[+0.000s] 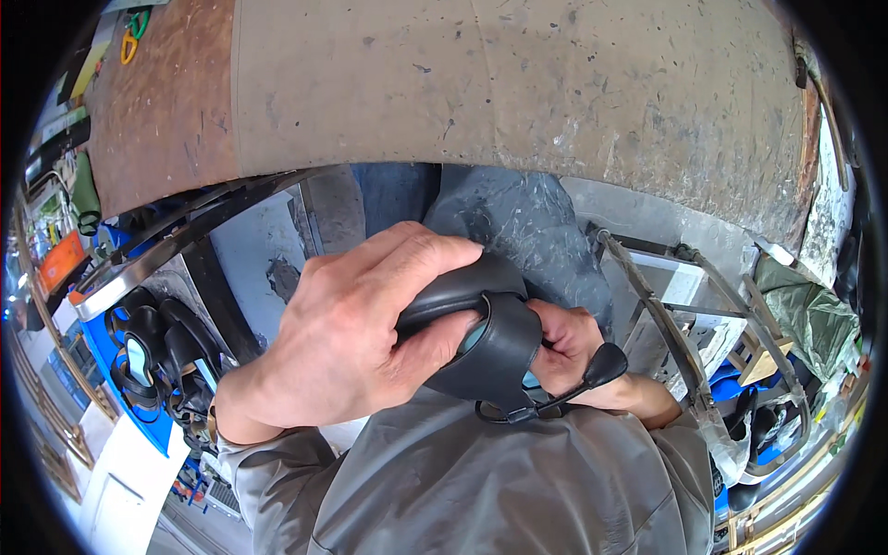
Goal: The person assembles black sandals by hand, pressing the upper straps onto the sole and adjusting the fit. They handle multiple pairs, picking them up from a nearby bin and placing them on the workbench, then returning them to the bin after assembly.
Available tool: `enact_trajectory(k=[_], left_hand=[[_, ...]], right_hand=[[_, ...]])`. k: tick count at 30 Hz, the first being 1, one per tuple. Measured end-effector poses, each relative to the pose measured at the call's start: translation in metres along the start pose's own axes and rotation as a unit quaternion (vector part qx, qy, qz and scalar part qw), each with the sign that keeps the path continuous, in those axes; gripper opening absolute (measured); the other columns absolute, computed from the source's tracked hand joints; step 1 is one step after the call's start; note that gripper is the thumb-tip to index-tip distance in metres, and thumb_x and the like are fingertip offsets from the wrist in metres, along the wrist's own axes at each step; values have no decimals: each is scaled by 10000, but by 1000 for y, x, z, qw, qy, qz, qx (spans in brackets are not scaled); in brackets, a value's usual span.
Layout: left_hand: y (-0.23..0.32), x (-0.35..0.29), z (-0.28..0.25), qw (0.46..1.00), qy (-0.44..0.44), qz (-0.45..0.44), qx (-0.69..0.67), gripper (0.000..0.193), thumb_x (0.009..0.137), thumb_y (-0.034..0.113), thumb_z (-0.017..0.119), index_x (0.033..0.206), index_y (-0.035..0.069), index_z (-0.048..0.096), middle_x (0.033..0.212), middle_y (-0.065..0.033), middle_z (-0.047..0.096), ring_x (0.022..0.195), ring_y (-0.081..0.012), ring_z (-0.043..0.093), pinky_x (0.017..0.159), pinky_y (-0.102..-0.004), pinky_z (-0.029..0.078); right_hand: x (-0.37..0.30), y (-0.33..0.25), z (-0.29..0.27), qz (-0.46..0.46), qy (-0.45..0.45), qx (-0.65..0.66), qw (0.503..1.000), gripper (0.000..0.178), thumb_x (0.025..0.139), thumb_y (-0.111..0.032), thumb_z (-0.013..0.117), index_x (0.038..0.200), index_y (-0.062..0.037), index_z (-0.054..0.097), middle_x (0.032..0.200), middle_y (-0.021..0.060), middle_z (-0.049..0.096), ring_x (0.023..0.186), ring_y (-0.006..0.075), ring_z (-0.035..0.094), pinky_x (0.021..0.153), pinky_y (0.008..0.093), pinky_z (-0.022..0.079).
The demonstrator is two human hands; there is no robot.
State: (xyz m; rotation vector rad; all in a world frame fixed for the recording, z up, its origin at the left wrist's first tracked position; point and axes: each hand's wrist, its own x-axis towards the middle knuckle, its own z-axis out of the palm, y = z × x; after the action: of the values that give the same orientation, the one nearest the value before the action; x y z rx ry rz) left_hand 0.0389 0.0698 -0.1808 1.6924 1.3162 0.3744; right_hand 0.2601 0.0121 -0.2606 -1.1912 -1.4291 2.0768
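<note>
Left hand (347, 319): fingers curled over the far side of one black sandal (499, 356), thumb at its opening. Right hand (572, 356): fingers closed on its right edge. Sandal: between both, equally near; long axis foreshortened, uncertain from here. Beyond, apart: worktop (518, 83).

Head view: wide fisheye, left of a side-by-side pair, worn on the head. We look steeply down and slightly forward, upright, unmirrored. Close range, mid-picture: left hand (356, 319) and right hand (566, 356). Lower edge: the wearer's grey garment (490, 481), seen from above. Upper edge: the worktable (518, 79), beyond the hands. At both sides we see straight edges bend toward a dark, rounded border.
</note>
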Motion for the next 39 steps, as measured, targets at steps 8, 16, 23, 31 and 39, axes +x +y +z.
enact_trajectory(k=[8,16,23,31,39], left_hand=[[-6,3,0,999,-38,32,-13,405,696,40,728,1081,-3,610,854,-146,644,755,-252,646,664,-319,499],[-20,-11,53,884,26,65,-462,872,704,38,796,1399,-9,272,1377,-136,389,1270,-221,418,1058,-372,348],[-18,-18,97,917,244,104,-298,508,772,96,754,1185,-82,519,1054,-149,590,919,-188,625,753,-281,512],[-29,-13,107,901,405,146,-61,398,788,130,711,1079,-103,573,819,-178,653,653,-228,658,547,-281,518],[-21,-30,59,931,239,178,-212,640,749,218,780,1242,-55,477,1075,-194,628,945,-304,659,803,-338,522]], right_hand=[[-1,2,-3,-25,15,2,1000,139,884,-107,587,979,-5,586,735,128,642,707,208,683,617,301,510],[-12,12,-33,-49,75,178,980,168,849,-51,618,993,34,633,993,103,677,900,159,647,790,281,518],[-25,31,-39,-78,75,187,976,298,867,-173,636,1097,11,589,970,82,658,855,171,646,773,288,520],[-30,28,-36,-83,78,70,991,272,846,-123,650,1075,13,595,979,83,667,871,161,647,769,287,518],[-29,14,6,-144,101,28,984,224,873,-3,581,1093,39,580,984,68,675,881,118,630,770,255,502]])
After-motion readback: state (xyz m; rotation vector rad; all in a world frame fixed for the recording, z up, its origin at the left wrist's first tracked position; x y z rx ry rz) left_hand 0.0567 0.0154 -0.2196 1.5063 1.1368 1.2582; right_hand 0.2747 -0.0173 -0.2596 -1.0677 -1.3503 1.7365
